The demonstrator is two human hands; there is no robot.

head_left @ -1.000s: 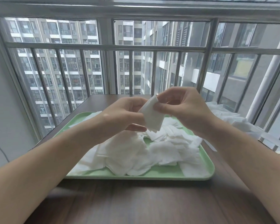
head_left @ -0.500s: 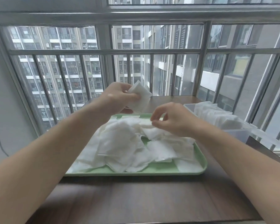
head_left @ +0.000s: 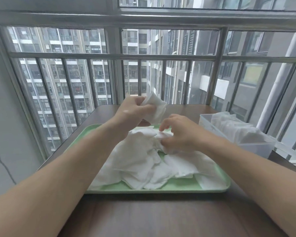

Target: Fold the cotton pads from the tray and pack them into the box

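My right hand has let go of the folded pad and dropped onto the tray, so my left hand now holds that pad alone, lifted above the tray's far edge with the fingers curled round it. My right fingers are narrowed and seem to pinch a loose pad at the top of the pile of cotton pads, which covers most of the tray. I judge one fold is done and the next pick is starting. The folded pad has yet to go into the box, which stands on the bench just right of the tray and already holds a row of pads. I need to carry it across and slot it in upright without it springing open.
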